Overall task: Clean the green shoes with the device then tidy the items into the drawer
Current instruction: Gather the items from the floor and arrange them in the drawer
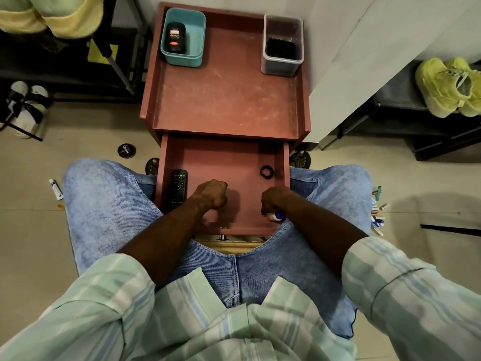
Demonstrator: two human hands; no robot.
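Note:
The reddish drawer (216, 157) of a small cabinet stands pulled out over my lap. My left hand (212, 194) hovers inside it with fingers curled into a fist, holding nothing that shows. My right hand (276, 200) grips a small white-and-blue object (276, 216) at the drawer's front right corner. A black remote (178, 187) lies along the drawer's left wall and a black ring (266, 172) lies near its right wall. The green shoes (447, 87) sit on a dark shelf at the far right. A black shoe-care device (175, 37) rests in a teal bin (199, 56) on the cabinet top.
A clear container (282, 61) with dark contents stands at the cabinet top's back right. On the floor lie a round polish tin (126, 151), a small tube (56, 189), white sandals (24, 108) at left, and several pens (377, 217) at right.

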